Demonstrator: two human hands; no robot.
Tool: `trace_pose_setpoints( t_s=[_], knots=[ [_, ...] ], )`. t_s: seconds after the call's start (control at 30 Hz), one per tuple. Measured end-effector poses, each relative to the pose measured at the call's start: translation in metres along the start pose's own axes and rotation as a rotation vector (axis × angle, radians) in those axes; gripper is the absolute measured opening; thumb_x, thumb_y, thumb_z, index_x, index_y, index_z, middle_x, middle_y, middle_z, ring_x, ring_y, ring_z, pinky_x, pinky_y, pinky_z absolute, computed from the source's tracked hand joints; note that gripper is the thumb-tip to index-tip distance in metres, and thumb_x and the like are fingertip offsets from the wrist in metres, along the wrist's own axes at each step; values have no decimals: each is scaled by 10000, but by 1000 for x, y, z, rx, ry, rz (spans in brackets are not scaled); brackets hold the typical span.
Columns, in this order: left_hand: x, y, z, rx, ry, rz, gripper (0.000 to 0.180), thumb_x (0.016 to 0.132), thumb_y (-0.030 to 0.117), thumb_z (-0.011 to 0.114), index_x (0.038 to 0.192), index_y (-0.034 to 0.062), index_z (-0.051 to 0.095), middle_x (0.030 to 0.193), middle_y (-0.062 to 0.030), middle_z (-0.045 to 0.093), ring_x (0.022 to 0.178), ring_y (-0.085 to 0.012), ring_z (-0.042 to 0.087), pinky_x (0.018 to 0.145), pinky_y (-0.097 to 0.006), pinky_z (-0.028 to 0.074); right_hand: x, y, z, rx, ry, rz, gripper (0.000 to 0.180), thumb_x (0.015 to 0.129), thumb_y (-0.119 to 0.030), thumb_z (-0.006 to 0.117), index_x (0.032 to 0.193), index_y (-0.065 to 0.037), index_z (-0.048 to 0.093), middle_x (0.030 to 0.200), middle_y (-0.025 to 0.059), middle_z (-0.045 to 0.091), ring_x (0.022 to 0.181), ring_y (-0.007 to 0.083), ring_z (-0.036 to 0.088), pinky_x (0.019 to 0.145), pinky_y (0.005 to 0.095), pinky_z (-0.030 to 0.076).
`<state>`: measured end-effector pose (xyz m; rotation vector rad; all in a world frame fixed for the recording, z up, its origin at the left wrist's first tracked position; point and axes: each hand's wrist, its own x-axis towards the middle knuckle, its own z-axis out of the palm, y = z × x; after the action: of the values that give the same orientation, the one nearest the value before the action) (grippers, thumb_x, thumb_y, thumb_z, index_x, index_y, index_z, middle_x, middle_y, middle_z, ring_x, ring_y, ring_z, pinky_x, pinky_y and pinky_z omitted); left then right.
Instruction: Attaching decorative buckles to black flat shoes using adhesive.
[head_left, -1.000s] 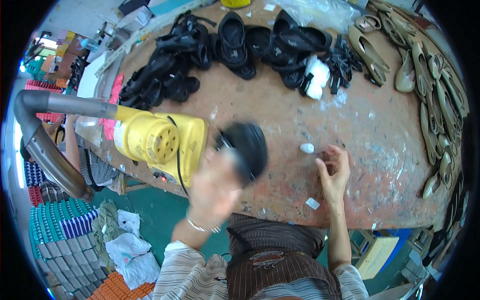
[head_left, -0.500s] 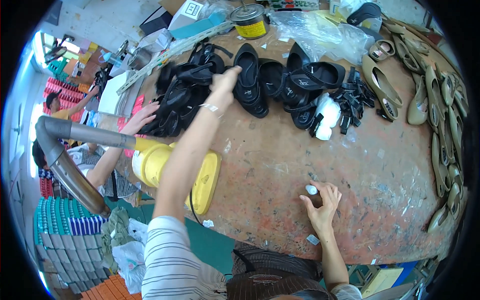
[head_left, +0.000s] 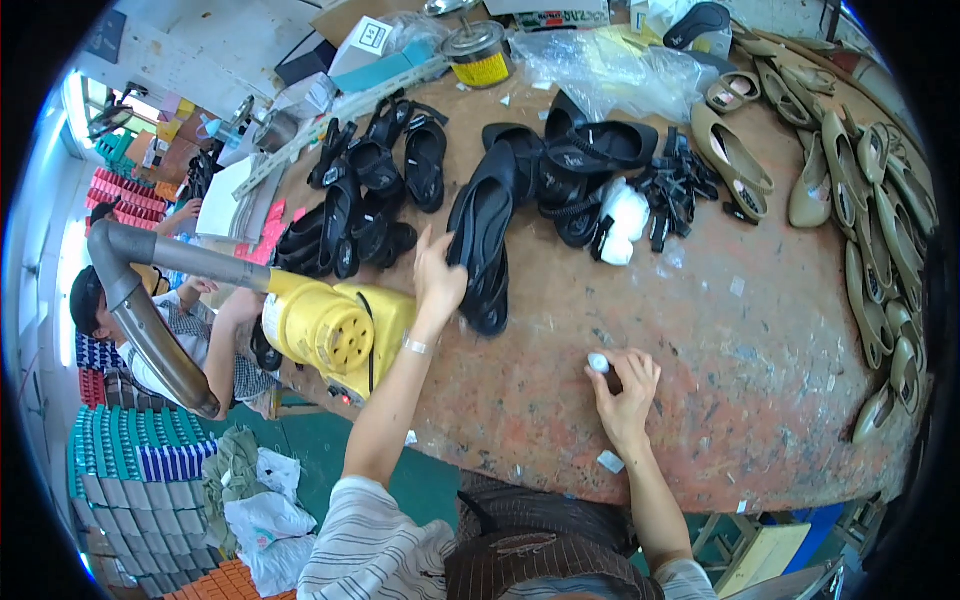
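At the middle of the table, my left hand [head_left: 438, 276] is closed at the left edge of a black shoe [head_left: 484, 225]. A second black shoe lies partly hidden under or against it. My right hand [head_left: 630, 388] rests on the table at the right, thumb and fingers pinching a small white cylindrical thing [head_left: 598, 362]. Most of that thing is hidden in the hand. More black shoes [head_left: 600, 150] lie just beyond and right of the held one. A pile of black shoes [head_left: 365, 190] is to the left.
A yellow machine with a grey pipe [head_left: 335, 330] stands left of my forearm. Black straps [head_left: 680, 185] and a white wad [head_left: 622, 222] lie far right of centre. Beige shoes [head_left: 835, 190] line the right edge. A tin [head_left: 478, 52] stands at the back. A co-worker [head_left: 190, 330] is at left.
My left hand has drawn the black shoe toward me. The co-worker's hand has left the black pile, whose shoes now lie differently. My right hand keeps its pinch. The whole view has shifted slightly.
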<state>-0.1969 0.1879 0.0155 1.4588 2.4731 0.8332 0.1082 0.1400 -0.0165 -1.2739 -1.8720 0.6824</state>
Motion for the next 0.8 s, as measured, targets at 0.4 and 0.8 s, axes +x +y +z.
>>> trace_pose_setpoints(
  t_s=[0.4,0.8],
  knots=[
    [-102,16,-67,248,-213,251,278,867,181,609,1046,-30,630,1024,-210,602,946,-383,586,818,-433,460,-15,4,-20,452,82,363,147,817,-54,681,953,2,666,886,54,641,808,125,588,727,264,464],
    [-201,72,-88,-71,-155,328,605,805,-64,546,1387,53,435,711,-152,515,590,-288,544,569,-401,462,-55,-8,-59,598,216,329,198,862,-18,645,1053,17,610,1066,91,651,938,141,609,840,275,491]
  ],
)
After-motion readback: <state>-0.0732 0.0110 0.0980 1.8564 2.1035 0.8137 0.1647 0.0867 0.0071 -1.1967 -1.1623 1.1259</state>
